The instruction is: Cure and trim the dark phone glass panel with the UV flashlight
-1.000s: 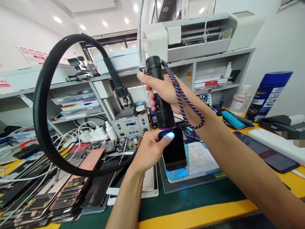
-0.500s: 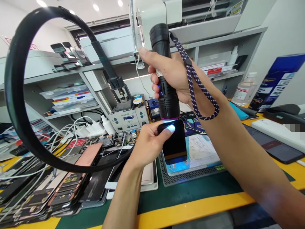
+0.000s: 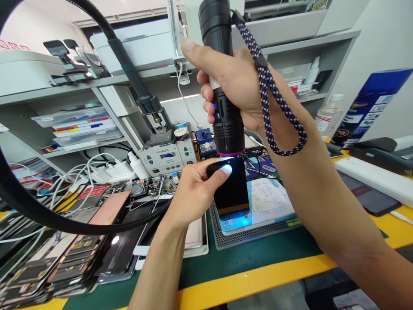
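Note:
A thick black flashlight [image 3: 228,118] is wrapped in my right hand [image 3: 237,82], its lit end pointing down. Its patterned wrist strap [image 3: 267,103] dangles loose beside my wrist. Below it, my left hand [image 3: 196,185] grips a dark smartphone [image 3: 231,189] by its upper left corner, thumb on the screen side. Bluish light falls on the thumb tip and the phone's top edge; the lamp end is close above that edge. The phone stands tilted over a light-blue and white printed box or booklet [image 3: 271,202], which rests on a grey perforated pad [image 3: 222,239].
Stacked phone parts [image 3: 80,245] cover the left of the green mat [image 3: 258,262]. A thick black flexible arm [image 3: 64,224] loops across the left side. Behind stands a grey control unit [image 3: 164,161]. A blue spray can [image 3: 371,107] and a clear bottle [image 3: 329,114] are at right.
The view has shifted slightly, so most of the surroundings sit further left. Both hands keep their holds on the flashlight and the smartphone, with the light still on the phone's top edge.

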Demonstrator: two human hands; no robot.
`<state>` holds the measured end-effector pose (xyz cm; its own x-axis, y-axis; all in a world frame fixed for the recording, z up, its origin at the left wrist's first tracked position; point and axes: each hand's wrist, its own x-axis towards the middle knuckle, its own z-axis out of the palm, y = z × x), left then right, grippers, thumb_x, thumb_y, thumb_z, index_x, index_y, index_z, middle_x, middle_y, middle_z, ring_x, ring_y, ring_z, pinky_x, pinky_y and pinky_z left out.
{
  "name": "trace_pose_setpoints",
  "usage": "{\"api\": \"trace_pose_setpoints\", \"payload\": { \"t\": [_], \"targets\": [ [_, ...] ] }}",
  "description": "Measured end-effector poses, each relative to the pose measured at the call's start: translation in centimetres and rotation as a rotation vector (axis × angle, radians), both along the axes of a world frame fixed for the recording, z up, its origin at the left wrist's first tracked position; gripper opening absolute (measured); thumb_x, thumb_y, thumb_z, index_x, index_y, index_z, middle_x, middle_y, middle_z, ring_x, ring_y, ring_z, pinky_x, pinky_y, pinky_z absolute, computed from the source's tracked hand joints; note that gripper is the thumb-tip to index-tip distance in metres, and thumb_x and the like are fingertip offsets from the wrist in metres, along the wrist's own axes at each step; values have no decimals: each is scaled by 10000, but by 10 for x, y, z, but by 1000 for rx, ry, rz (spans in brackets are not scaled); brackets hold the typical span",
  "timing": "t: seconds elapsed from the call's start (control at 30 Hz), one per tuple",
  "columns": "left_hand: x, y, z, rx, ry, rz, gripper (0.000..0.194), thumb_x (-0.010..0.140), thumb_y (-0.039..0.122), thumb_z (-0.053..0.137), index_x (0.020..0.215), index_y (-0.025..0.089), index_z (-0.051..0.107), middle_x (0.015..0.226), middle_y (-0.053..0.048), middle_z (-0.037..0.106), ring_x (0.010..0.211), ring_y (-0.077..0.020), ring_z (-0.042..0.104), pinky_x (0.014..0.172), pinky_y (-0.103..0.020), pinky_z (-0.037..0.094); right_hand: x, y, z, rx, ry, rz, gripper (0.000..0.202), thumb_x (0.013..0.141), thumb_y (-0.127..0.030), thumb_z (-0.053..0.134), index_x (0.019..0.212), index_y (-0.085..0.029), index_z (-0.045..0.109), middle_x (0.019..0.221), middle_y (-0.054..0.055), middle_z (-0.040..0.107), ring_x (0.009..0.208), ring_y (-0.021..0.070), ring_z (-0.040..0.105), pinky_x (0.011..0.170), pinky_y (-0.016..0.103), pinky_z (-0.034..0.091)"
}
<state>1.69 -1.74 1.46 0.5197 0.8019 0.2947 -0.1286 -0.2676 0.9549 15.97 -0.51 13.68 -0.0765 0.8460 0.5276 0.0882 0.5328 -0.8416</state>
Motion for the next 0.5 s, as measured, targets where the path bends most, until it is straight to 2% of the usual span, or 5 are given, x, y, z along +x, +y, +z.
{"api": "trace_pose_setpoints", "payload": {
  "t": [0.23,0.4,0.5],
  "targets": [
    [-2,1,2,-5,-42,39,170,858,339,740,912,188,798,821,-24,691,752,-171,581,697,-292,447,7,7,-3,98,14,23,545,787,-706,729,745,-197,538,688,2,543,560,132,541,488,263,545],
    [-3,2,1,-19,-51,25,206,859,311,748,1033,222,813,833,-16,729,763,-166,616,723,-282,471,9,4,2,47,23,-6,454,840,-573,748,764,-186,522,674,-16,501,541,107,508,478,237,522],
    [-2,2,1,-29,-67,25,208,861,303,750,1043,227,814,814,-7,736,762,-161,634,739,-276,482,8,2,2,56,17,4,437,865,-555,726,779,-183,514,691,-18,490,551,103,513,497,241,532]
  ]
}}
